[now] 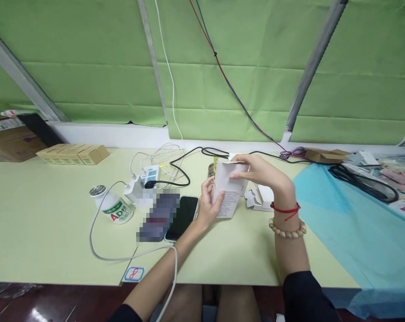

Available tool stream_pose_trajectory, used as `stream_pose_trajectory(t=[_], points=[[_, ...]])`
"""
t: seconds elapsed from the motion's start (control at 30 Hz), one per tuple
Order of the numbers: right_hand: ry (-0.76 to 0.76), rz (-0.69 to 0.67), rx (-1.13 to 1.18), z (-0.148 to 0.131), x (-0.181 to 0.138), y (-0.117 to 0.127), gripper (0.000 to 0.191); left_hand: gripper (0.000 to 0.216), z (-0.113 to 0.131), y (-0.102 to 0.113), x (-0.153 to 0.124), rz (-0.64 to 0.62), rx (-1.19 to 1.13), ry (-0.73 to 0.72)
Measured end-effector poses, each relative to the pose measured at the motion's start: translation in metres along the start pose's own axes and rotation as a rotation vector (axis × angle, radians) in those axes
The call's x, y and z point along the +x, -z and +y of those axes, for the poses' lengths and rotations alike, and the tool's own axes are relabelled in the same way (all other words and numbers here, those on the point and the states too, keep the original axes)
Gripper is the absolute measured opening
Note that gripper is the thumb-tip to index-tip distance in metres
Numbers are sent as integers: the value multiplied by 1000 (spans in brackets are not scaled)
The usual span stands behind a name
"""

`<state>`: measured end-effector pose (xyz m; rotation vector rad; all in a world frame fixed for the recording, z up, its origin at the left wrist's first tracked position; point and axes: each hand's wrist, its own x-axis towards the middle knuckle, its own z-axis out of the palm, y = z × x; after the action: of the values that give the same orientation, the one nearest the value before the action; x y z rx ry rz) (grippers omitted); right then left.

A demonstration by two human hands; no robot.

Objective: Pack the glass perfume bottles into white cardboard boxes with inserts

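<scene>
Between my hands, above the table, is a small white box (229, 197) with fine print on its lower face. My left hand (209, 201) is closed round its left side, thumb on the front. At its top edge my right hand (252, 169) pinches the white cardboard, thumb in front and fingers behind. What the box contains is hidden. Just right of it lies another white box (263, 198) with its end flaps open. A dark phone (182, 219) rests on the table left of my left forearm, beside a blurred-out phone-shaped item (159, 217).
On the left stand a white bottle (115, 208) and a power strip (151, 174) with chargers and tangled cables. Several small tan boxes (73, 154) line the back left. A blue sheet (336, 214) with a black cable coil (363, 181) covers the right. A white cable crosses my left forearm.
</scene>
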<state>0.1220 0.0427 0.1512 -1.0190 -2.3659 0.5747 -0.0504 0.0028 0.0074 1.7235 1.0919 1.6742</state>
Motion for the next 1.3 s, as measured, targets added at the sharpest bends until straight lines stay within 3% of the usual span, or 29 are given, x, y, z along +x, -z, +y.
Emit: stream_pose_trajectory(t=[0.1,0.17,0.27,0.57,0.9,1.17,1.3], points=[[-24,-16,-18,3,-2,2,38,53,-4,3,2,21,17,-21],[-50,42,-72,4,-3,3,41,50,-6,4,3,32,24,-31],[-71,123,-113,4,-4,5,30,47,-4,3,3,31,4,-53],[-111,58,-81,-7,3,-2,16,48,7,-3,1,53,-106,-87],[-83,39,-104,-10,3,-1,15,38,-9,-1,1,39,138,-227],[-4,68,-1,-8,2,-1,12,42,5,-1,6,145,-44,72],[-34,69,-49,-11,-4,-1,22,44,6,-1,12,194,-225,247]])
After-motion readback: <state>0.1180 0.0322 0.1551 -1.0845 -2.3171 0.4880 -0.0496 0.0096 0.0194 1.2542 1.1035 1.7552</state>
